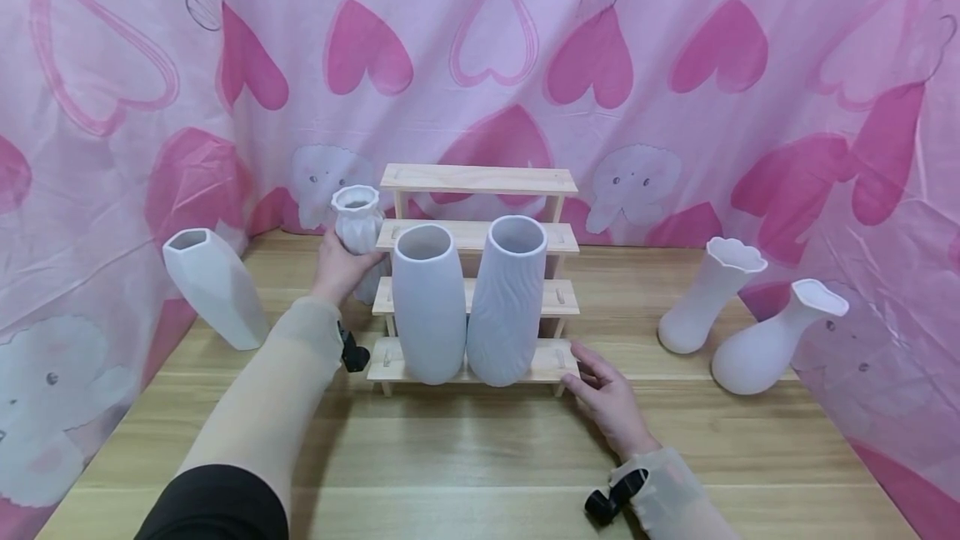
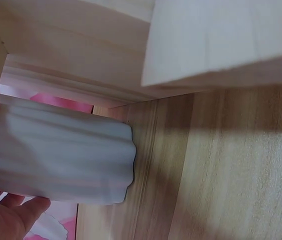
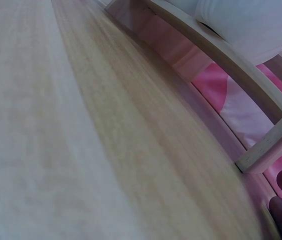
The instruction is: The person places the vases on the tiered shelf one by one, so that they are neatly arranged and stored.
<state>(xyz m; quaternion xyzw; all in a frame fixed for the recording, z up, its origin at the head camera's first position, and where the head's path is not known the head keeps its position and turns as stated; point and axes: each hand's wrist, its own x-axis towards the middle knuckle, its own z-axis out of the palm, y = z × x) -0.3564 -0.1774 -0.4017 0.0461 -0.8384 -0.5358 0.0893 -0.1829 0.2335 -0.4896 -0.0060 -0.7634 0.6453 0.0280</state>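
My left hand grips a white fluted vase with a wavy rim, thumb on one side and fingers on the other, at the left side of a stepped wooden stand. In the left wrist view the scalloped foot of this vase is right at the tabletop. On the stand's lowest step are a smooth white vase and a white vase with wavy grooves, side by side. My right hand touches the right end of that step with its fingers loose.
A faceted white vase leans at the left of the wooden table. At the right are a tilted white vase with a ruffled rim and a bulbous white vase with a bent neck. A pink heart-print curtain hangs behind.
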